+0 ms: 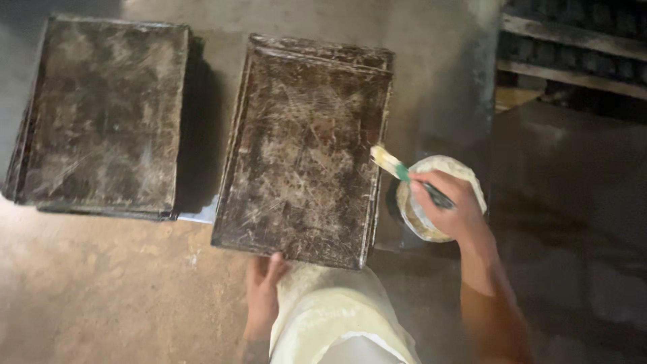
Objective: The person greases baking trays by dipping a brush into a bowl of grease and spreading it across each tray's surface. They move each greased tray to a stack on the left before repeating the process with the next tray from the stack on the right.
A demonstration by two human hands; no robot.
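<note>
My right hand [450, 205] grips a green-handled pastry brush [397, 166], its pale bristles hovering over the right edge of a dark, scratched baking tray [306, 145]. Just under that hand sits a round container [431, 202] smeared with pale grease. My left hand [263, 286] rests on the near edge of the same tray, fingers on its rim. A pale apron [337, 317] covers my front at the bottom.
A second stack of dark baking trays [101, 114] lies to the left on the dusty work surface [108, 290]. Wooden racks [573, 47] stand at the upper right, with a dark floor below them.
</note>
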